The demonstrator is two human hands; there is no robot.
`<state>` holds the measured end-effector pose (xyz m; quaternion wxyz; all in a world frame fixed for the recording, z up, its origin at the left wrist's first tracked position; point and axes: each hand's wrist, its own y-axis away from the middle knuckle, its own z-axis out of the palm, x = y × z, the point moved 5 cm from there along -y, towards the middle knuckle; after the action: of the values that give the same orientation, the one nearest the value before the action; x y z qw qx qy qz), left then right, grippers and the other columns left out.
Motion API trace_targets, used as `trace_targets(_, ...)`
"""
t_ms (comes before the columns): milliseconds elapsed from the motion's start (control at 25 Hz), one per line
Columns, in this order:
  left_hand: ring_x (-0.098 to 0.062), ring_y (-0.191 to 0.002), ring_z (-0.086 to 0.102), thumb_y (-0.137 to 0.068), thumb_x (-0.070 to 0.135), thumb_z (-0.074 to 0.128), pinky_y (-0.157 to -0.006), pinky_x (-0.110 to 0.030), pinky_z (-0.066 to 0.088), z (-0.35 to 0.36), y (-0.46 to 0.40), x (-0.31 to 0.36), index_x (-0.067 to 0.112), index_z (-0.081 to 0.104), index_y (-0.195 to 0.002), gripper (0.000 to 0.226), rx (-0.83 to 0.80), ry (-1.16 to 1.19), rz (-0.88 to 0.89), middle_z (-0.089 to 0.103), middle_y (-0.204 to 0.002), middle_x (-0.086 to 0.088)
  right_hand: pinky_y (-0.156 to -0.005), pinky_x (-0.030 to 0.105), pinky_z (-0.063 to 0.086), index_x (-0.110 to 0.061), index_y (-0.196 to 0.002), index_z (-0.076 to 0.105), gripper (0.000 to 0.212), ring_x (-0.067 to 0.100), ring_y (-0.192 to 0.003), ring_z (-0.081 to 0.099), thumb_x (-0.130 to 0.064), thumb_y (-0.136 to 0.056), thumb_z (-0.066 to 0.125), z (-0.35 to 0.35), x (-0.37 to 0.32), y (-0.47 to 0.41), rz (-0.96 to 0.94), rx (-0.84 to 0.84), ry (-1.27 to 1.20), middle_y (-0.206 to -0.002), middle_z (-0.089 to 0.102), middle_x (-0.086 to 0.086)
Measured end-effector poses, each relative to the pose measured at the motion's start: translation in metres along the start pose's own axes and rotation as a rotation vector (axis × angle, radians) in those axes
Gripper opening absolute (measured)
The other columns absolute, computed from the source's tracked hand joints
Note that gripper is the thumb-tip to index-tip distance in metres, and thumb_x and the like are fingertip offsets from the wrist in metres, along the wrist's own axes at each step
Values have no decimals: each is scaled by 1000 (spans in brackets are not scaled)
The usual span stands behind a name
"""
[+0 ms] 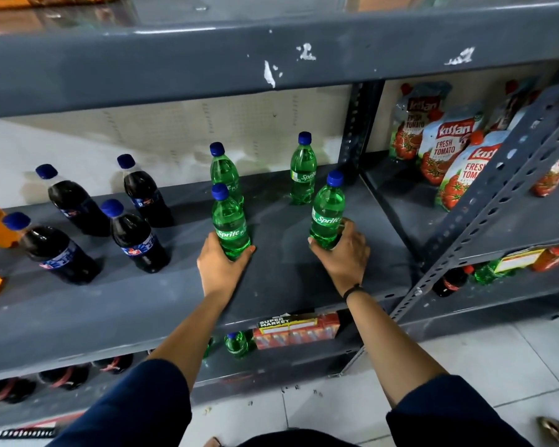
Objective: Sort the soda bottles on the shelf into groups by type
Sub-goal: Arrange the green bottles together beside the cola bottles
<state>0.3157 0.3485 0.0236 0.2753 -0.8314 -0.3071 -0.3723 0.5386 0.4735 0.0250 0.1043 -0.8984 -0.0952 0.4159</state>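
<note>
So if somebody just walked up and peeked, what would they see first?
Probably the bright green Sprite bottles in the middle of the grey shelf: the left hand has its grip on one Sprite bottle, and the right hand on another. To the left stand four dark cola bottles with blue caps, and to the right, in the next bay, red tomato ketchup pouches.

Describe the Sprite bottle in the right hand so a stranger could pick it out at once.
Start at the grey middle shelf holding the soda bottles, and find the four green Sprite bottles right of the dark cola bottles. The right-hand Sprite bottle is the front one nearest the slotted upright post. Unlike the front-left one, the right hand, with a dark wristband, grips its base.
</note>
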Motion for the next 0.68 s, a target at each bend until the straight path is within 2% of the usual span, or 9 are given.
trace_targets(120, -32, -96, 60, -67, 38, 80, -83, -44, 50, 0, 1, 0, 8, 50, -105, 57, -1, -4, 17, 65, -103, -15, -87, 45, 40, -12, -119, 47, 65, 35, -107, 53, -43, -69, 75, -1, 2, 4, -26, 0, 6, -111, 64, 9)
trace_targets(240, -33, -101, 58, -65, 37, 81, -87, -46, 49, 0, 1, -1, 6, 50, -109, 62, -22, -1, 11, 63, -106, -15, -93, 47, 40, -13, -127, 43, 74, 33, -114, 51, -47, -70, 75, -3, 3, 8, -24, -10, 7, -118, 62, 9)
trace_targets(360, -30, -113, 54, -66, 33, 82, -97, -46, 46, -6, 7, -6, 7, 47, -124, 73, -48, 46, 4, 60, -119, -14, -94, 46, 43, -13, -128, 45, 78, 31, -115, 53, -49, -67, 78, -12, 4, 22, 48, 76, -62, -119, 61, 8)
trace_targets(480, -27, -120, 52, -70, 25, 80, -104, -37, 41, -23, 19, -20, 5, 47, -130, 71, -73, 96, -2, 57, -127, -13, -85, 41, 44, -16, -115, 53, 62, 25, -102, 59, -48, -67, 78, -17, -7, 52, 86, 211, -149, -105, 64, 3)
trace_targets(600, -23, -113, 58, -75, 14, 76, -99, -27, 41, -56, 29, -45, 6, 58, -119, 48, -79, 127, 17, 63, -121, -9, -82, 49, 50, -17, -106, 57, 39, 23, -92, 61, -36, -77, 74, 13, -48, 95, 40, 136, -237, -97, 64, 1)
trace_targets(680, -19, -106, 61, -77, 10, 72, -95, -19, 41, -93, 34, -70, 11, 61, -113, 38, -47, 152, 4, 65, -113, -4, -80, 43, 52, -16, -101, 59, 23, 20, -86, 62, -25, -82, 69, 47, -94, 128, -84, 39, -286, -93, 65, 1)
